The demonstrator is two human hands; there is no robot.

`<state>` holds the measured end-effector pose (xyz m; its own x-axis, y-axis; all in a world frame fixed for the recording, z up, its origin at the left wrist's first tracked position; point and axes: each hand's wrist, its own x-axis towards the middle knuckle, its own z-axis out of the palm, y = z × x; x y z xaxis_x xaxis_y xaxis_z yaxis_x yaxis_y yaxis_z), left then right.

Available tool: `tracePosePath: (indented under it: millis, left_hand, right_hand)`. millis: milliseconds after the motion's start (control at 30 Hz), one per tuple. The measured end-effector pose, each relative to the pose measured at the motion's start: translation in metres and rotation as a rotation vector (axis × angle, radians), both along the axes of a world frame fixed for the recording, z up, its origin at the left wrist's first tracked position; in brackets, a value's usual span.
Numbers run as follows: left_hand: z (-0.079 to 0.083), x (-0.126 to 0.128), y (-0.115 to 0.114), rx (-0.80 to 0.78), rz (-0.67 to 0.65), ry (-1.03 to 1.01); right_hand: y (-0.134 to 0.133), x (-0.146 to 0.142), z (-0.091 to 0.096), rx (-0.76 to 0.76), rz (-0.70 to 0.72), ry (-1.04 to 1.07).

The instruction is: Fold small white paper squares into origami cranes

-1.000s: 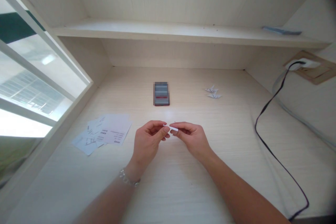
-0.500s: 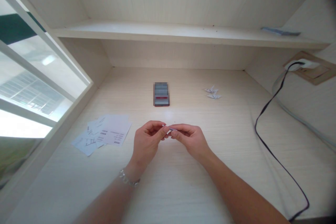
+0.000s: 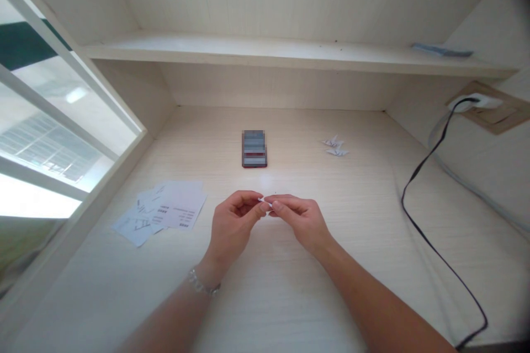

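Above the middle of a pale wooden desk [image 3: 290, 298], my left hand [image 3: 232, 226] and my right hand [image 3: 300, 220] meet fingertip to fingertip. Both pinch one small folded piece of white paper [image 3: 263, 201], of which only a sliver shows between the thumbs and forefingers. A bracelet sits on my left wrist. Several printed paper slips [image 3: 165, 212] lie fanned out on the desk to the left of my left hand.
A dark phone [image 3: 254, 148] lies flat beyond my hands. Small folded white paper pieces [image 3: 335, 146] rest at the back right. A black cable [image 3: 422, 231] runs from a wall socket [image 3: 482, 102] down the desk's right side. A shelf [image 3: 290, 52] spans above.
My fingers have closed in on the paper piece, so less of it shows than a second ago. Both hands have stayed in the same spot.
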<state>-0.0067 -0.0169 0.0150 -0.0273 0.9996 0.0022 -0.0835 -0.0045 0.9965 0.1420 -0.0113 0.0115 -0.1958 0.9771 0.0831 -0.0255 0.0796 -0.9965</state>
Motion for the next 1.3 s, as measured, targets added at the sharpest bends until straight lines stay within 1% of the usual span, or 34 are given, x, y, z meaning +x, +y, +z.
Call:
tracePosePath:
  millis: [300, 600, 900, 1000, 1200, 1300]
  left_hand:
    - [0.0029, 0.002, -0.0015, 0.0, -0.019, 0.0]
    - [-0.0006, 0.0004, -0.0021, 0.002, -0.05, 0.023]
    - [-0.0021, 0.0002, -0.0011, 0.011, -0.04, 0.017]
    - [-0.0022, 0.0005, -0.0012, 0.003, -0.042, -0.001]
    - [-0.0028, 0.0008, -0.0006, -0.002, -0.043, -0.001]
    - [-0.0024, 0.0006, -0.0004, 0.006, -0.05, 0.014]
  right_hand:
    - [0.0003, 0.001, -0.001, 0.026, -0.06, -0.058]
    - [-0.0027, 0.0011, 0.0048, 0.156, -0.165, -0.193]
    - [-0.0005, 0.0011, 0.0001, 0.108, -0.179, -0.159]
    - [-0.0005, 0.0011, 0.0005, 0.12, -0.191, -0.162]
    - [-0.0025, 0.001, 0.004, 0.19, -0.216, -0.199]
    - [-0.0033, 0.0006, 0.0042, 0.181, -0.2, -0.175]
